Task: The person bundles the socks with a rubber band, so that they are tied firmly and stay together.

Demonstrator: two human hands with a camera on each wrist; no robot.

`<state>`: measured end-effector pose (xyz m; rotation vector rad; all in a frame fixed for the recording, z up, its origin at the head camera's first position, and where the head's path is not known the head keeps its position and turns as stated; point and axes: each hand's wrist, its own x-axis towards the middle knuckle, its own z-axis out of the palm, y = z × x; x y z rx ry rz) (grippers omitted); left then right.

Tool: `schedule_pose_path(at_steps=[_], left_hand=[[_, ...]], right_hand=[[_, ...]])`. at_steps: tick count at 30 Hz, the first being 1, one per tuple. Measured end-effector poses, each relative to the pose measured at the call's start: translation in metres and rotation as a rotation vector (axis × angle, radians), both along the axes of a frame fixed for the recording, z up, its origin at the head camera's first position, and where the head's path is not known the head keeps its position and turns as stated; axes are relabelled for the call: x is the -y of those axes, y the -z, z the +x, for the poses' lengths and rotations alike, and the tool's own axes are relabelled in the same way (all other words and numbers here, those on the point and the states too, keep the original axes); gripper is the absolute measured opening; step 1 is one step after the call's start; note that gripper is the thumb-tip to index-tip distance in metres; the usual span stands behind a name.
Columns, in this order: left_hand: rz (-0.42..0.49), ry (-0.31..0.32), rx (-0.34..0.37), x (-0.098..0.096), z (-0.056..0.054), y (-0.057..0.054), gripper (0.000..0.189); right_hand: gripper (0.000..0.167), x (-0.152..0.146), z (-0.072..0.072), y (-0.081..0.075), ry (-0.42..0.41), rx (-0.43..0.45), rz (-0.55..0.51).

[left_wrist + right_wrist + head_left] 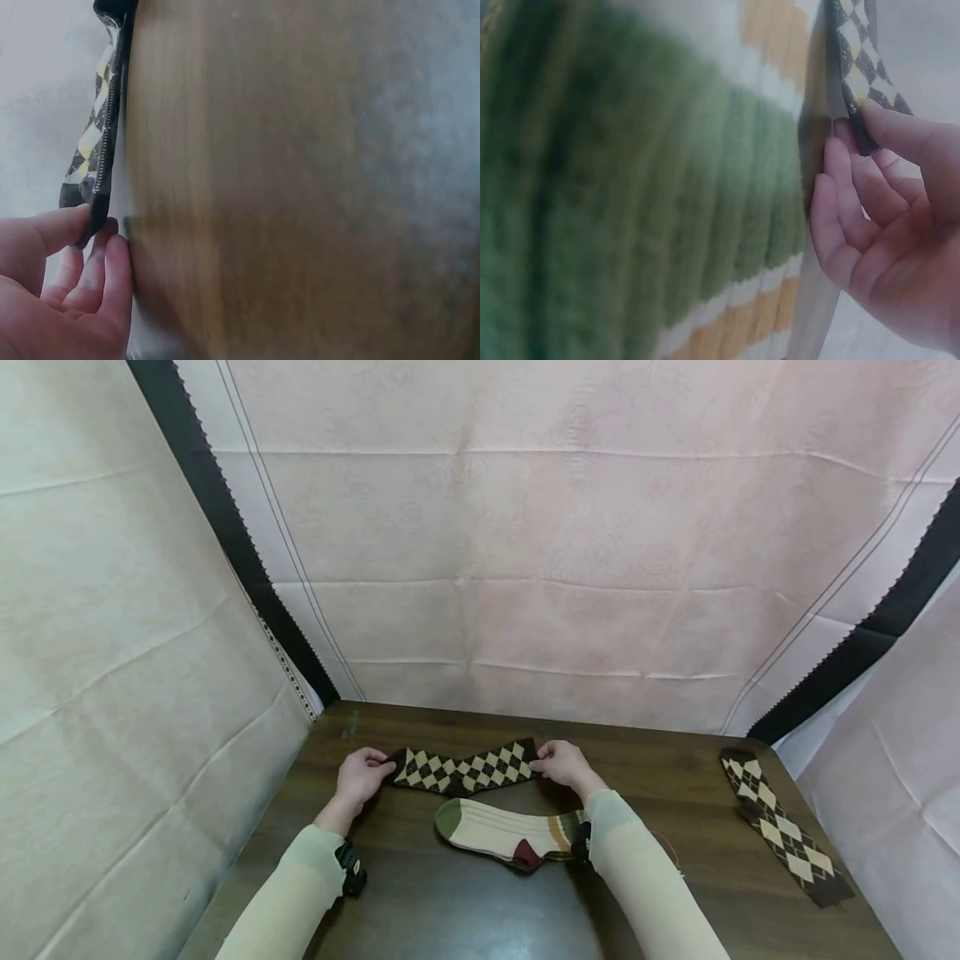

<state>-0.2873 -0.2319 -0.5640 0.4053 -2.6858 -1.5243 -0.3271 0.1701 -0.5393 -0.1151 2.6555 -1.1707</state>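
Note:
A dark argyle sock (491,770) with cream diamonds is held sideways near the back of the table, sagging in its middle. My left hand (363,774) pinches its left end, and the left wrist view shows thumb and fingertips on the dark tip. At the other end my right hand (562,764) pinches the corner between thumb and fingers. Just in front lies a cream sock (498,829) with a green toe, maroon heel and striped cuff; the right wrist partly covers that cuff. Close up, its green ribbing (667,172) fills much of the right wrist view.
A second argyle sock (783,827) lies along the right side of the dark wooden table (420,910). Pale fabric hangs behind the table (525,635) and on both sides. A thin red cord (667,843) shows beside the right forearm.

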Motion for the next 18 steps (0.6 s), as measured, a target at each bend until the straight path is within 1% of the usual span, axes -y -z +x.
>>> schedule_pose_path(at_steps=[3,7,12,18], left_hand=[[0.034,-0.012,-0.003,-0.001,-0.001,0.0,0.019],[0.138,-0.028,-0.013,-0.003,-0.002,0.0,0.02],[0.274,-0.028,-0.014,-0.007,-0.003,-0.004,0.029],[0.385,-0.04,-0.005,-0.012,-0.005,-0.011,0.04]], right_hand=[[0.024,-0.001,0.0,0.0,0.016,0.017,-0.053],[0.026,-0.002,-0.001,0.001,0.03,0.034,-0.157],[0.032,-0.007,0.0,-0.001,0.043,0.047,-0.287],[0.036,-0.017,-0.001,-0.006,0.066,0.043,-0.407]])
